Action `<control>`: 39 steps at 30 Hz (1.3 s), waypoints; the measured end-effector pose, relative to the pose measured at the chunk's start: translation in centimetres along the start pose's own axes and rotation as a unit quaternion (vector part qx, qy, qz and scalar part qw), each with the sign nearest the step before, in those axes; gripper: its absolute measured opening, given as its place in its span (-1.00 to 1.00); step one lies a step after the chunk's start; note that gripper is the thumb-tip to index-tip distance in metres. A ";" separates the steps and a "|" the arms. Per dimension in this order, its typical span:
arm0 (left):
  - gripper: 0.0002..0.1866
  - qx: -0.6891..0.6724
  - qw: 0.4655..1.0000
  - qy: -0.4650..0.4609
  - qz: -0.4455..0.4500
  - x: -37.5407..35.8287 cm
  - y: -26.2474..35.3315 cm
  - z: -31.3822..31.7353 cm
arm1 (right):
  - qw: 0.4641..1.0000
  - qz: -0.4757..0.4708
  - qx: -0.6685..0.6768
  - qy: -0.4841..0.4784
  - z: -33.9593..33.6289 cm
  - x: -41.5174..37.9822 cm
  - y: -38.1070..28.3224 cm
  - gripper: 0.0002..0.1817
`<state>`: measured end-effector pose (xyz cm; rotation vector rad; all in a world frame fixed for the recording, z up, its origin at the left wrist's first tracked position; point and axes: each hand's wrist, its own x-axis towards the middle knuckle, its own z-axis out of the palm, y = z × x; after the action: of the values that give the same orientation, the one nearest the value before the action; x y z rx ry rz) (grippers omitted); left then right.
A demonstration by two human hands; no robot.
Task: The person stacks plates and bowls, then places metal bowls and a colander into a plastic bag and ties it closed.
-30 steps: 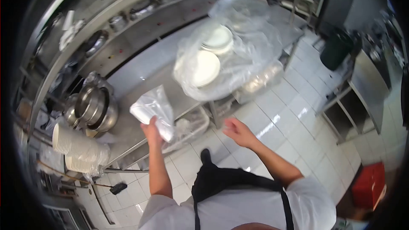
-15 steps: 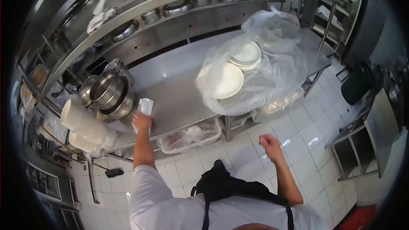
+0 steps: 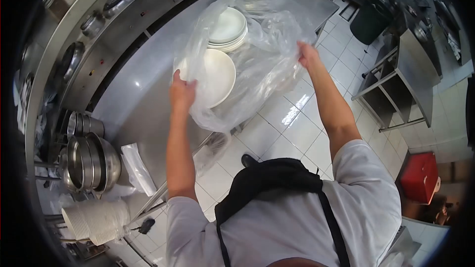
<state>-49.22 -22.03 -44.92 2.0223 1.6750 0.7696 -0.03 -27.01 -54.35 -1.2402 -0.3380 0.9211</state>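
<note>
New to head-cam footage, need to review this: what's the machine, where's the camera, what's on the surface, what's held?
No machine: a person's two bare hands, seen by a camera worn on the head, looking forward and down. Ahead is a grey metal table. On it, a large translucent plastic bag lies around round white plates. The left hand is at the bag's left edge, the right hand at its right; both seem to touch the film, but their grip is unclear. At the table's left end are shiny round metal bowls and a flat white plastic bundle.
</note>
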 end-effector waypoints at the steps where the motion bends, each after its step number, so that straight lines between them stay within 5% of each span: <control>1: -0.40 -0.018 0.999 0.029 0.010 1.1 -0.8 -0.6 | 0.993 -0.110 -0.016 -0.036 1.3 -1.0 -2.7 -0.38; 2: -0.52 -0.035 0.997 0.059 0.021 2.3 -1.3 -1.8 | 0.981 -0.165 -0.083 -0.055 2.6 -4.2 -6.5 -0.44; 3: -0.65 -0.203 0.976 0.071 -0.014 3.2 -1.7 -3.4 | 0.962 -0.217 -0.150 -0.075 3.6 -8.2 -10.0 -0.50; 6: -0.87 -0.569 0.817 0.088 -0.034 2.6 -0.7 -9.1 | 0.868 -0.285 -0.253 -0.318 -2.5 -11.9 -15.5 -0.49; 7: -0.86 -0.576 0.813 0.077 -0.041 2.0 -0.1 -10.6 | 0.813 -0.309 -0.259 -0.421 -4.5 -12.2 -17.0 -0.42; 9: -0.85 -0.589 0.804 0.061 -0.054 0.5 1.0 -12.8 | 0.863 -0.276 -0.078 -0.417 -7.1 -12.4 -18.8 -0.21; 10: -0.84 -0.600 0.798 0.044 -0.044 0.1 1.6 -13.6 | 0.903 -0.294 -0.096 -0.298 -6.6 -12.7 -20.5 -0.05; 12: -0.82 -0.616 0.787 0.003 -0.025 -0.2 2.8 -14.4 | 0.909 -0.266 0.166 -0.275 -8.8 -7.2 -22.0 0.04; 14: -0.76 -0.587 0.808 0.012 0.046 0.6 4.0 -14.3 | 0.968 -0.198 0.141 -0.062 -5.3 -4.6 -23.7 -0.06; 15: -0.73 -0.571 0.817 0.018 0.081 1.0 4.7 -14.2 | 0.959 -0.269 -0.053 -0.067 -5.1 1.2 -23.9 -0.15; 16: -0.69 -0.469 0.872 0.090 0.106 1.5 6.1 -13.9 | 0.909 -0.331 -0.243 -0.070 -4.9 6.7 -23.9 -0.21; 19: -0.52 -0.131 0.925 0.309 0.179 3.1 11.2 -12.5 | 0.786 -0.512 -0.336 -0.087 8.0 5.5 -24.1 -0.14; 22: -0.48 -0.254 0.888 0.327 0.198 3.7 16.6 -10.8 | 0.683 -0.610 -0.306 -0.262 18.7 5.3 -21.4 0.20; 24: -0.43 -0.373 0.894 0.185 0.164 4.3 19.6 -8.2 | 0.552 -0.657 -0.433 -0.274 24.2 1.6 -18.5 0.38; 25: -0.42 -0.407 0.890 0.131 0.160 4.9 21.0 -6.3 | 0.582 -0.569 -0.457 -0.358 26.6 0.6 -15.9 0.47; 26: -0.35 -0.388 0.897 0.124 0.173 5.8 21.2 -4.0 | 0.563 -0.588 -0.394 -0.427 28.4 0.6 -12.6 0.32; 27: -0.27 -0.367 0.904 0.117 0.186 6.4 21.1 -2.6 | 0.558 -0.512 -0.415 -0.504 29.2 0.5 -9.3 -0.11; 28: -0.20 -0.409 0.891 0.048 0.189 5.8 21.5 -3.3 | 0.455 -0.456 -0.575 -0.505 30.0 -1.6 -9.2 -0.56; 29: -0.12 -0.448 0.873 -0.021 0.192 4.2 21.6 -4.3 | 0.625 -0.436 -0.398 -0.510 28.9 -2.4 -6.9 -0.72; 30: -0.05 -0.484 0.849 -0.091 0.190 2.8 21.1 -5.2 | 0.620 -0.479 -0.343 -0.518 28.3 -2.8 -7.1 -0.76; 31: 0.03 -0.470 0.852 -0.065 0.222 2.4 18.3 -6.3 | 0.612 -0.515 -0.287 -0.527 27.5 -2.8 -7.9 -0.79; 32: 0.12 -0.456 0.853 -0.040 0.251 1.9 14.6 -7.0 | 0.669 -0.427 -0.281 -0.540 27.1 -3.2 -9.6 -0.81; 34: 0.12 -0.153 0.980 0.052 0.113 -0.7 10.0 -7.6 | 0.762 -0.229 -0.266 -0.544 26.2 -4.2 -12.7 -0.82; 35: 0.12 0.008 0.995 0.091 0.034 -1.2 8.1 -7.3 | 0.795 -0.221 -0.193 -0.530 26.1 -4.0 -12.7 -0.89; 37: -0.15 0.080 0.985 0.112 0.099 1.1 1.2 -2.2 | 0.726 -0.251 -0.214 -0.603 26.4 -6.4 -13.3 -0.87; 38: -0.21 0.020 0.984 0.125 0.128 3.0 2.6 -0.4 | 0.684 -0.264 -0.224 -0.642 26.8 -7.9 -13.2 -0.86; 39: -0.27 -0.040 0.977 0.135 0.159 4.9 4.2 1.5 | 0.586 -0.338 -0.202 -0.708 27.4 -9.5 -11.8 -0.82</control>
<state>-44.48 -18.04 -42.68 2.2385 1.4371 1.2491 -19.45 -16.54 -32.16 -0.3259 -2.2449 0.9626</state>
